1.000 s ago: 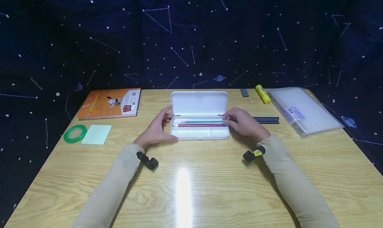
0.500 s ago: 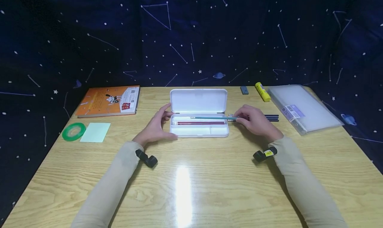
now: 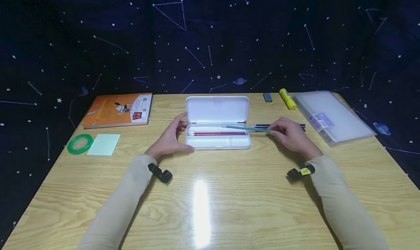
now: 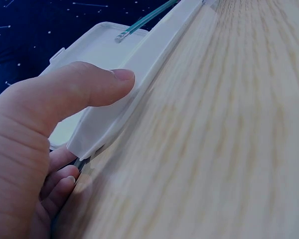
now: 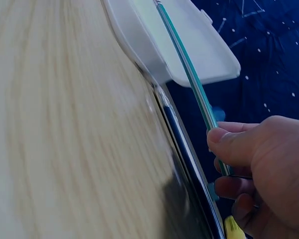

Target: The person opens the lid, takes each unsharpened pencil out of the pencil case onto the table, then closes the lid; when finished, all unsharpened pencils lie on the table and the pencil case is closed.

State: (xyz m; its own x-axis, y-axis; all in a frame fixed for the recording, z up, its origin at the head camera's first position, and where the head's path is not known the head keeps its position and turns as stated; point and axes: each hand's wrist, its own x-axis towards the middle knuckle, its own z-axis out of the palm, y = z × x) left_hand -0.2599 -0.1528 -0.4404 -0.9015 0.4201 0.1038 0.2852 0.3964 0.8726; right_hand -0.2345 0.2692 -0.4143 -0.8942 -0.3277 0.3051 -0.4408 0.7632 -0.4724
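Note:
A white pencil case [image 3: 218, 145] lies with its lid up in the middle of the table; dark red pencils [image 3: 218, 133] lie in its long compartment. At its left end my left hand [image 3: 170, 137] holds it, thumb against the front wall and fingers behind, as the left wrist view shows. My right hand [image 3: 292, 136] pinches a teal pencil [image 5: 188, 69] between thumb and fingers. That pencil is raised, its eraser end above the case's right part. Behind and below my right hand, several dark blue pencils [image 3: 259, 126] lie on the table, partly hidden by it.
At the back right are a grey-blue eraser [image 3: 267, 97], a yellow glue stick [image 3: 287, 99] and a clear plastic file case [image 3: 336, 117]. On the left lie an orange book [image 3: 113, 111], a green tape roll [image 3: 73, 148] and pale green sticky notes [image 3: 104, 145].
My right hand has moved right, drawing the teal pencil up and partly out over the case's right end. The left hand has stayed at the case.

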